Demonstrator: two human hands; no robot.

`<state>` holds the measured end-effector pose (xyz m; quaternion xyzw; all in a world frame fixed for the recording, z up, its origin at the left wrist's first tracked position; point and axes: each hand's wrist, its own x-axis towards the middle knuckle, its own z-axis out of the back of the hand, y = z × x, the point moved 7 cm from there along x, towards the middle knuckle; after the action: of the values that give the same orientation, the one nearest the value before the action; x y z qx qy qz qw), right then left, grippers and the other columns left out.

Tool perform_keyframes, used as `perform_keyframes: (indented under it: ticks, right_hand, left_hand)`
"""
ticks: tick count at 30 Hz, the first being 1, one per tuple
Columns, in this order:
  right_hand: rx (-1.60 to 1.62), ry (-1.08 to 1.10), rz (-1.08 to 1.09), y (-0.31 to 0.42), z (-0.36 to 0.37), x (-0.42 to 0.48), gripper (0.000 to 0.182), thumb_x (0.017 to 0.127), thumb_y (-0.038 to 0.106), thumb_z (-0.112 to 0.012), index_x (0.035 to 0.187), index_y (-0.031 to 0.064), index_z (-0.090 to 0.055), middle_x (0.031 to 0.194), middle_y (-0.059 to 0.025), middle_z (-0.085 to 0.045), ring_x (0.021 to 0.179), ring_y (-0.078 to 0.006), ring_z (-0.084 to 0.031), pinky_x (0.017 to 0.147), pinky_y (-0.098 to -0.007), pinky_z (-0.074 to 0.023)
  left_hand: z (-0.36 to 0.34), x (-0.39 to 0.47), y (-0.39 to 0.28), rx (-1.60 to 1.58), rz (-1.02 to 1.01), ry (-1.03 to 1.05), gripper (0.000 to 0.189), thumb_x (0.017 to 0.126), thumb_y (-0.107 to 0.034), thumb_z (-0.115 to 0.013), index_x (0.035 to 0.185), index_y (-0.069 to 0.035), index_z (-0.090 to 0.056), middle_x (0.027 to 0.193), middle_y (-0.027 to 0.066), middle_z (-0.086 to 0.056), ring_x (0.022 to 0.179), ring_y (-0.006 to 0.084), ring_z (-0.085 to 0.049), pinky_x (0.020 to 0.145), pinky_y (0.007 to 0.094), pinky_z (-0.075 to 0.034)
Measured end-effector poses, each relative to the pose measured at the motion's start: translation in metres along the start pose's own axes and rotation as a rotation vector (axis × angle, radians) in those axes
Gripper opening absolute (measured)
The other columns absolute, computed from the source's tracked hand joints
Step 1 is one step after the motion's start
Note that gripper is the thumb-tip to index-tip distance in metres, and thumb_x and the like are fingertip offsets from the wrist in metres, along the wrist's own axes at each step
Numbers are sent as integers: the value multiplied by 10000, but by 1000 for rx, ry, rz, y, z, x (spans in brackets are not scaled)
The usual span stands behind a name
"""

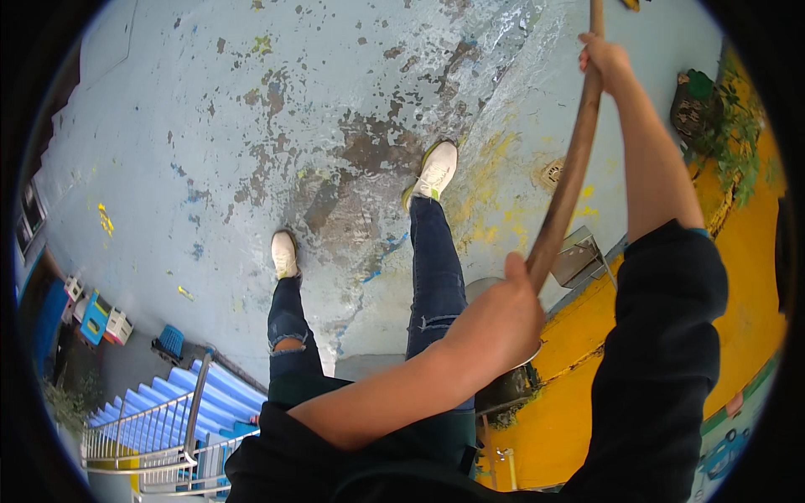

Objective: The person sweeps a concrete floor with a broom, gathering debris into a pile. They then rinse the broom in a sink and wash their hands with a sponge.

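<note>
A long wooden pole (569, 182) slants up across the right half of the picture and runs out at the top. My left hand (500, 320) is closed round its lower part, in front of my right thigh. Higher up, near the top edge, my right hand (604, 60) grips the same pole with the arm stretched out. What is on the pole's far end is out of view. Both my feet, in white shoes (438, 166), stand on a grey painted floor (188, 126) with worn, peeling patches.
At right stand a yellow wall (742, 251), a potted plant (695, 116) and a metal-framed box (575, 258). A small drain cover (553, 174) lies near the pole. Lower left are blue stairs (170, 402), a metal railing (192, 409), a blue basket (170, 341) and plastic crates (118, 326).
</note>
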<state>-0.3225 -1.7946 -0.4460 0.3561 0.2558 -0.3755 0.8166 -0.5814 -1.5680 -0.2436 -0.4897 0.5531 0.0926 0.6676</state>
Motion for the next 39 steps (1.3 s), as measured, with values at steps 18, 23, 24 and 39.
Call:
perform_keyframes:
  ticks: [18, 23, 24, 39]
  right_hand:
    - [467, -114, -350, -125, -450, -563, 309, 859, 183, -479, 1008, -58, -355, 701, -206, -547, 440, -290, -558, 464, -379, -474]
    - [585, 101, -502, -114, -549, -746, 305, 865, 186, -501, 975, -26, -310, 572, -145, -493, 362, -236, -510, 356, -347, -435]
    - [756, 168, -585, -106, -559, -777, 287, 855, 203, -522, 926, -5, -337, 557, -119, -475, 367, -231, -492, 368, -356, -429]
    - [1537, 561, -1248, -119, -508, -633, 273, 787, 183, -534, 596, 109, -353, 470, -33, -314, 385, -202, -365, 424, -387, -360]
  left_hand:
    - [220, -465, 431, 784, 565, -120, 338, 749, -208, -602, 935, -22, -391, 630, 227, -593, 600, 394, -605, 554, 467, -491]
    - [236, -630, 545, 731, 729, -245, 290, 720, -226, -621, 930, -38, -551, 657, 180, -587, 592, 393, -557, 559, 476, -451]
    - [236, -670, 571, 706, 793, -211, 334, 729, -219, -611, 1009, -45, -558, 644, 174, -579, 577, 388, -551, 555, 469, -458]
    - [275, -530, 472, 1107, 751, -390, 110, 637, -109, -597, 665, -2, -594, 663, 231, -593, 668, 403, -590, 588, 433, -485]
